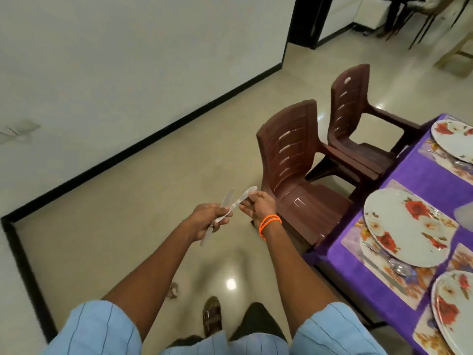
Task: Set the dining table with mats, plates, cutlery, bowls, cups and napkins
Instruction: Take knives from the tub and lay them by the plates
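Both hands are out over the floor: the left hand (211,221) grips two knives (222,213), and the right hand (258,204) pinches one of them. Three plates (399,226) on mats (353,242) sit on the purple bench (425,175), beside two brown chairs (294,160).

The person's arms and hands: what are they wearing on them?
Both arms are bare from above the elbow down, with short light-blue sleeves marked by thin dark stripes. The right wrist carries a bright orange beaded bracelet, looped twice. The left hand and right hand wear no gloves, and no rings or watch are visible.
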